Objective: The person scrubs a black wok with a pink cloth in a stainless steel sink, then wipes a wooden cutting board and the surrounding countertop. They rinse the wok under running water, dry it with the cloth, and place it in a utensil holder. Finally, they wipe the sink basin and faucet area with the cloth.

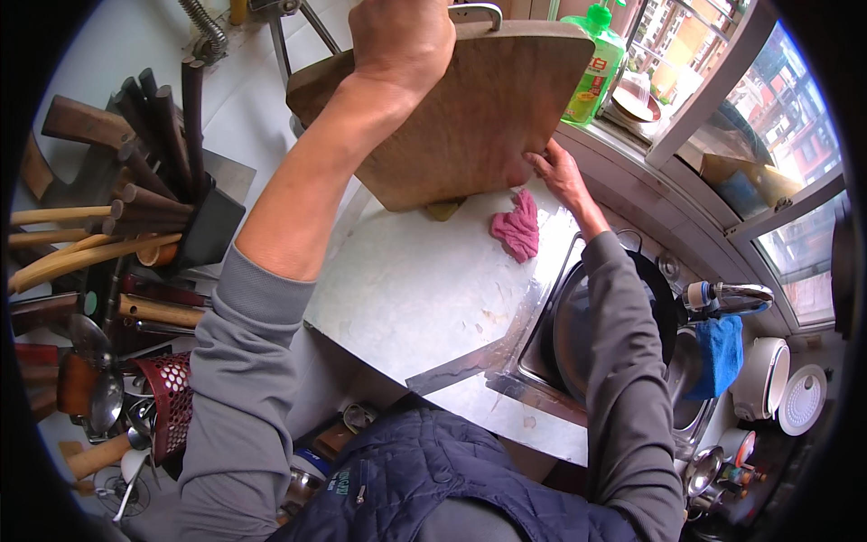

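Note:
A thick wooden cutting board (474,115) is tilted up over the far part of the white countertop (406,291). My left hand (406,40) is closed at its upper edge, beside a metal handle (484,9); whether the fingers are on the wood or the handle is hidden. At the lower right edge, my right hand (563,175) grips the board with the thumb on the near face. A crumpled pink cloth (518,227) lies on the counter just below that hand. Under the board's bottom edge a small yellowish piece (444,210) shows.
To the left, a dark knife block (215,227) holds several wooden-handled tools, above a red perforated basket (169,400) of utensils. A green dish-soap bottle (596,64) stands by the window. Beneath my right forearm is a sink with a large wok (576,325); a blue cloth (718,356) hangs near the faucet (735,296).

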Demonstrator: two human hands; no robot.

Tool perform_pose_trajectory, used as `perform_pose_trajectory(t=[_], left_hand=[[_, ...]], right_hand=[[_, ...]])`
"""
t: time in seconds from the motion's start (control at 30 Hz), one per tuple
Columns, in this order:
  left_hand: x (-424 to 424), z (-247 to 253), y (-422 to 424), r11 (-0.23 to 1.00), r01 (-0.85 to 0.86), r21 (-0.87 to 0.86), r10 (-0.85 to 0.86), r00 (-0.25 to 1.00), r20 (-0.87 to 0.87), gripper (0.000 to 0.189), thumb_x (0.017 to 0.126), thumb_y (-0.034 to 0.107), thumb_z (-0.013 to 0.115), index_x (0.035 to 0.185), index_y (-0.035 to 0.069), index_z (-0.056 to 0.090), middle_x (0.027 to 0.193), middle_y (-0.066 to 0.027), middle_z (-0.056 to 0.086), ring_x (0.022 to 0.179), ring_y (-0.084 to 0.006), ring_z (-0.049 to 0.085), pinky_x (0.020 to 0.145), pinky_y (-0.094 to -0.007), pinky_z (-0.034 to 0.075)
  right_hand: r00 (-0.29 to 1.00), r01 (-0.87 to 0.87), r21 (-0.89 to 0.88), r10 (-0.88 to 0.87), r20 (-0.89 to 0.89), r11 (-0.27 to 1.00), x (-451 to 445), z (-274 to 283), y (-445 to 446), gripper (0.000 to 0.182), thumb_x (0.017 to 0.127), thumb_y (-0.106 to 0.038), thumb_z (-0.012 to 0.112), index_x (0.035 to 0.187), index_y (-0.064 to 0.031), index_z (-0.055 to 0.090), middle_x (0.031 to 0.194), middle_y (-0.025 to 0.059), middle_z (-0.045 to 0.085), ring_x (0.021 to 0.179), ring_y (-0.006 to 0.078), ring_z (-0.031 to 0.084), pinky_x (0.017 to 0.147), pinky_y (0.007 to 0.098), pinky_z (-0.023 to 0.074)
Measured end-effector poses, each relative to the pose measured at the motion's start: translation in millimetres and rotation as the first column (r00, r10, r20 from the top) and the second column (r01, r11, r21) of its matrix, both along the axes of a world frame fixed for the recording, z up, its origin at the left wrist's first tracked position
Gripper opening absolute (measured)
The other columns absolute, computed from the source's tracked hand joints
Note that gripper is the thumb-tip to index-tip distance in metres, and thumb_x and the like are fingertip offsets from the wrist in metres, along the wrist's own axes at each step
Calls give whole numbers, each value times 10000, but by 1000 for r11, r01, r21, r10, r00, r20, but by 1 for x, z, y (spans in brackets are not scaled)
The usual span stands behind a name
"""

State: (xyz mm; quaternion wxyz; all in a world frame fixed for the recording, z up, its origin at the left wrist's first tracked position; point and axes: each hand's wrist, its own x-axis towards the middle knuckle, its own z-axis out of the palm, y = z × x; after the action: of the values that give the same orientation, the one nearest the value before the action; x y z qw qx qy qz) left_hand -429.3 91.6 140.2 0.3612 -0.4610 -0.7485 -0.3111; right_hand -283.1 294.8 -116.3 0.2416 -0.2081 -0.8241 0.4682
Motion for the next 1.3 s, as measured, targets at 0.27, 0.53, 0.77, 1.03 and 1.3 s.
perform_pose_trajectory(t=[0.27,0.53,0.77,1.03,1.3], left_hand=[[-17,2,13,993,-119,12,120,992,-34,99,779,12,515,763,43,608,708,-222,635,746,-422,645,672,-512,498],[-22,0,14,987,-157,15,157,987,-17,119,773,14,527,744,52,636,724,-210,646,743,-411,646,674,-506,500],[-35,-8,10,980,-197,3,197,979,-50,126,767,-2,515,730,39,628,726,-214,644,753,-414,645,673,-505,499],[-43,-11,21,979,-204,-2,204,979,-4,126,760,0,520,727,44,633,730,-214,647,753,-410,648,671,-507,500],[-50,-15,38,979,-187,76,185,982,22,126,756,6,522,716,49,633,728,-200,654,743,-404,651,670,-500,503]], right_hand=[[943,254,214,-291,163,943,-39,-74,-173,489,840,-312,715,1095,15,456,957,262,593,846,447,609,720,497,489],[926,134,374,-250,281,918,-73,-126,-165,490,837,-323,687,1092,-3,416,943,239,607,769,424,643,661,518,511],[884,186,467,-355,305,865,-64,-120,-166,312,891,-263,614,1025,-15,480,866,177,629,697,339,672,573,441,537],[894,207,342,-319,315,917,-72,-133,-147,265,924,-239,555,1006,1,479,858,240,653,783,424,655,690,515,519],[858,141,529,-370,357,837,-80,-141,-140,196,835,-76,579,1005,-12,507,848,174,648,736,335,685,617,422,556]])
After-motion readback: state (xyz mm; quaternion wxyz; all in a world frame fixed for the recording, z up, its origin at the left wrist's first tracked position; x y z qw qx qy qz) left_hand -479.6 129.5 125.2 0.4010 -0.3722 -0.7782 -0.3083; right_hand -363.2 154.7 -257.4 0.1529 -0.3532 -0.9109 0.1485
